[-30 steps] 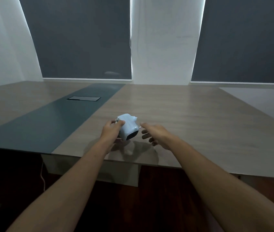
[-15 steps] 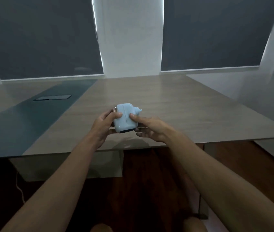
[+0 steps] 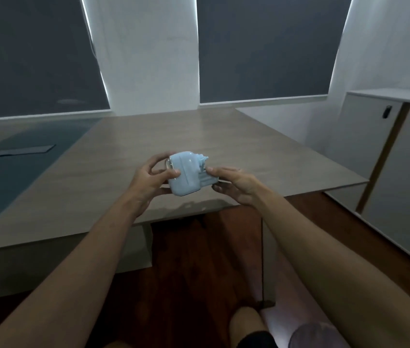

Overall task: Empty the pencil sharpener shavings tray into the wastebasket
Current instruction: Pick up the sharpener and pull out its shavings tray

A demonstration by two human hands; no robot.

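Observation:
A light blue pencil sharpener [image 3: 186, 173] is held in the air just above the near edge of the wooden table [image 3: 128, 177]. My left hand [image 3: 150, 180] grips its left side, thumb on its face and fingers behind. My right hand [image 3: 235, 185] pinches the small part sticking out at its lower right with thumb and fingertips. Whether that part is the shavings tray I cannot tell. No wastebasket is in view.
The table has a dark teal strip [image 3: 10, 172] with a flat cable hatch [image 3: 19, 151] on its left. A white cabinet [image 3: 397, 172] with two doors stands at the right. Dark wooden floor [image 3: 199, 259] and my feet lie below.
The view has swung right, bringing the cabinet in. The sharpener has been lifted off the table toward me, and my right hand has gone from open beside it to gripping its right end.

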